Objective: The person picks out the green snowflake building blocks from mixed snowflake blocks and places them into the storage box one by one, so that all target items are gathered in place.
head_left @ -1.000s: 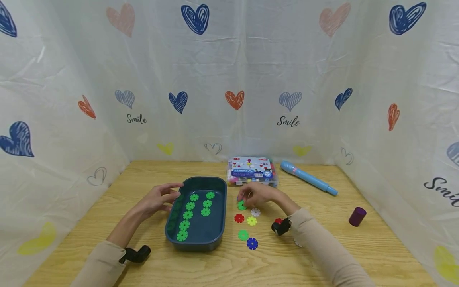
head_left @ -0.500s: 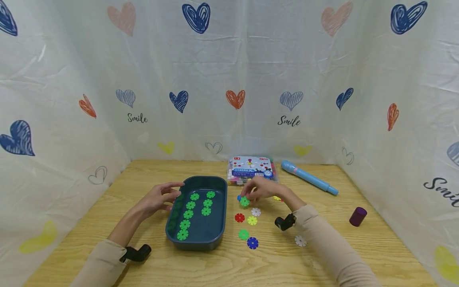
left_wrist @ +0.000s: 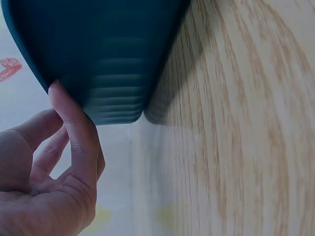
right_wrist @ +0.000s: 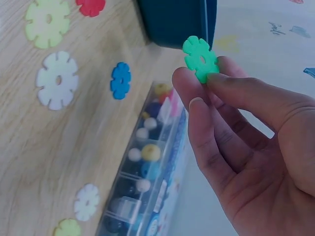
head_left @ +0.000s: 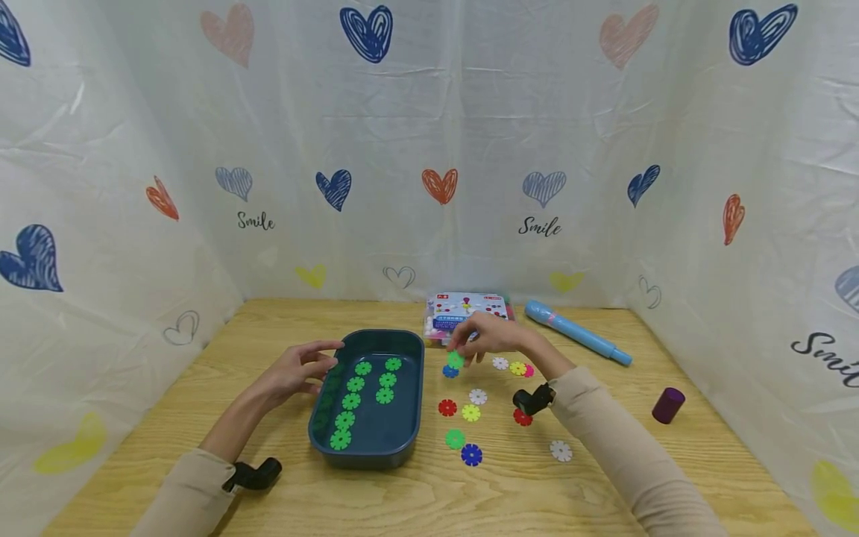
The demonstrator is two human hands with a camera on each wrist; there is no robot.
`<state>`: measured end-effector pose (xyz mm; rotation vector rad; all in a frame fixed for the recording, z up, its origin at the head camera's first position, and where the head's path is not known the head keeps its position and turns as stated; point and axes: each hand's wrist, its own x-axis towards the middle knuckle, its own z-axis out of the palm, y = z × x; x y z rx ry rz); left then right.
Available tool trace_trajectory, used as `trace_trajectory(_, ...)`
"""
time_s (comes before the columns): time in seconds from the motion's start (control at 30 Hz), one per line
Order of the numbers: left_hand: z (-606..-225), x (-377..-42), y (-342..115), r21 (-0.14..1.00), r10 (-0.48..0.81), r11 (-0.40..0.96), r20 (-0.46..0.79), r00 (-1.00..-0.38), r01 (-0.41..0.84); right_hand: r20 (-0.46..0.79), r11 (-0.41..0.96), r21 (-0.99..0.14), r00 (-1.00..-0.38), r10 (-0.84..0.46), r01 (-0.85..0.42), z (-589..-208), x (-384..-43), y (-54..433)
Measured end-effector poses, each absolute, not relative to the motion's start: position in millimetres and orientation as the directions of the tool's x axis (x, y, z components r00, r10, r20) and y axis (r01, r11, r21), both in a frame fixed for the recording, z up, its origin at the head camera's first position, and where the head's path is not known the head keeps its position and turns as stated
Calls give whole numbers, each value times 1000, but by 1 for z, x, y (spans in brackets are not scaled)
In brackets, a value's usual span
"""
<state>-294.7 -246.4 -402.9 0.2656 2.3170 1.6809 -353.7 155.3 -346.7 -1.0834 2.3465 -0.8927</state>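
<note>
My right hand (head_left: pixel 493 334) pinches a green snowflake disc (right_wrist: pixel 201 59) between thumb and fingertips, raised over the table. In the head view it overlaps a blue disc (head_left: pixel 450 371). My left hand (head_left: pixel 295 373) rests against the left side of a dark blue tray (head_left: pixel 417 403), fingers loosely extended and one fingertip (left_wrist: pixel 56 88) right at the rim. Two rows of green discs (head_left: pixel 352 401) lie inside the tray. Right of it are several loose discs, including a red disc (head_left: pixel 447 407), a yellow disc (head_left: pixel 471 413) and a green disc (head_left: pixel 455 439).
A clear box of beads (right_wrist: pixel 142 155) with a printed lid stands behind the right hand. A blue tube-shaped wand (head_left: pixel 579 333) lies at the back right, a purple cylinder (head_left: pixel 669 406) near the right edge. A white disc (head_left: pixel 561 450) lies beside the right sleeve. Curtains enclose the table.
My right hand has lifted the green disc off the table and moved it slightly back, uncovering the blue disc. The left hand and tray have stayed put.
</note>
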Motion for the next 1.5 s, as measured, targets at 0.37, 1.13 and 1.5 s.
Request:
trace_trajectory(0.37, -402, -294, -245, 947, 292, 321, -104, -951, -5, -107, 494, -679, -593, -798, -543, -329, -348, 129)
trace_trajectory(1.13, -403, -292, -246, 947, 307, 321, -103, -946, 0, -154, 458, -659, -489, -859, -597, -325, -339, 71)
trace_trajectory(1.5, -403, -294, -247, 949, 310, 316, -99, -946, 4, -198, 465, -636, -452, -870, -617, -329, -335, 42)
